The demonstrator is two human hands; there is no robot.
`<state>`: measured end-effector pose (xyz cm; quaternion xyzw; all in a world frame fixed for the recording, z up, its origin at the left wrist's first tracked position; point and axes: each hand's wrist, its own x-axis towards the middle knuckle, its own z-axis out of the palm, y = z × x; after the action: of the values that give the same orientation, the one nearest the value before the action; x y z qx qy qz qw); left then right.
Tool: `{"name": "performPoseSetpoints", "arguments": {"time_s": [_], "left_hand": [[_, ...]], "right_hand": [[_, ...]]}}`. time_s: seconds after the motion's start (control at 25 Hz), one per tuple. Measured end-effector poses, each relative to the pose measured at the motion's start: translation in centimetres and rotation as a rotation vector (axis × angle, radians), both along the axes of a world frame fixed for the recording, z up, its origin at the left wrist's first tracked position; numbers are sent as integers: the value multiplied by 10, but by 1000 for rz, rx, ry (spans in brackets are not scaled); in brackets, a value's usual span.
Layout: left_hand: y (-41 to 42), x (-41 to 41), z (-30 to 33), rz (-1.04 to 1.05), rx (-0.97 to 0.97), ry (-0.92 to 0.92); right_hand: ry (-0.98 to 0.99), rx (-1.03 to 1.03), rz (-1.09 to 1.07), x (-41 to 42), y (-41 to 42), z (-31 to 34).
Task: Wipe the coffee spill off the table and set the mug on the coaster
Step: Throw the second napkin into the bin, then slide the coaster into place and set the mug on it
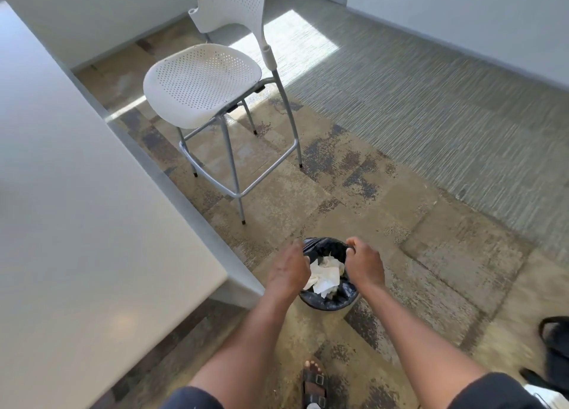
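A small trash bin (331,300) with a black liner stands on the carpet, just off the table's corner. Crumpled white paper towels (326,274) lie inside it. My left hand (288,270) is at the bin's left rim, its fingers curled down over the liner edge and slightly blurred. My right hand (365,263) grips the right rim of the liner, thumb on top. The white table (77,193) fills the left side; the part in view is bare. No mug, coaster or spill is in view.
A white perforated bar stool (203,85) on grey metal legs stands beyond the bin, close to the table edge. A dark bag (557,344) sits at the right edge. My sandalled foot (314,384) is on the carpet below the bin.
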<state>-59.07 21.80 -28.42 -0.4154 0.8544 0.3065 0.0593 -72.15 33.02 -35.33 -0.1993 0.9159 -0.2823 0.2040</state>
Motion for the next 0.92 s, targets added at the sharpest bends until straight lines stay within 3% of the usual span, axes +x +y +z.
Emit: {"name": "performPoseSetpoints", "arguments": {"time_s": [0.52,0.92], "left_hand": [[-26,-16,150,-23,-157,368],[-80,73,223,82,-379,460]], "right_hand": [[365,-294,73,18,-63,162],[532,-487,275,84,-131,260]]}}
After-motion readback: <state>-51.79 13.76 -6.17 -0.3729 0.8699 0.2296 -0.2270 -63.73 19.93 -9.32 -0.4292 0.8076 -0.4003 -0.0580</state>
